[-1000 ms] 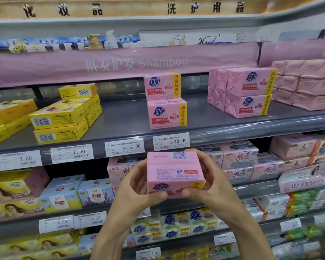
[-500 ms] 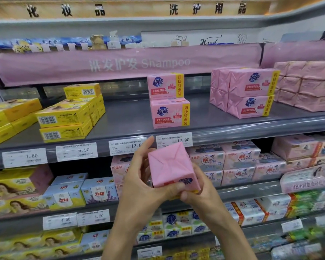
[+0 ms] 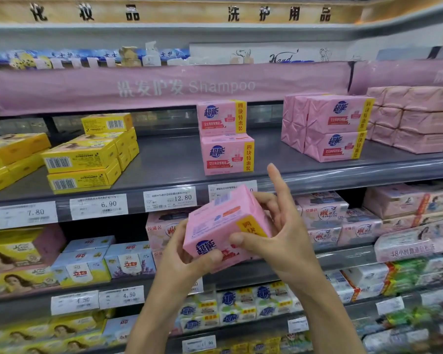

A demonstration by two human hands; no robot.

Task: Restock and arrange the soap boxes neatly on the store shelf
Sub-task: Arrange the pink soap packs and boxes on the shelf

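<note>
Both hands hold a tilted pink soap box (image 3: 225, 227) before the shelf (image 3: 169, 159). The left hand (image 3: 187, 261) grips its lower corner with the thumb on its face. The right hand (image 3: 281, 231) pinches its right end, forefinger raised.

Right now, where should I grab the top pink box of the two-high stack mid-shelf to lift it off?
Probably by its two short ends, coming from the front. The top box faces outward with bare shelf on both sides, while the pink banner hangs close above it, leaving little room for a top grip.
</note>
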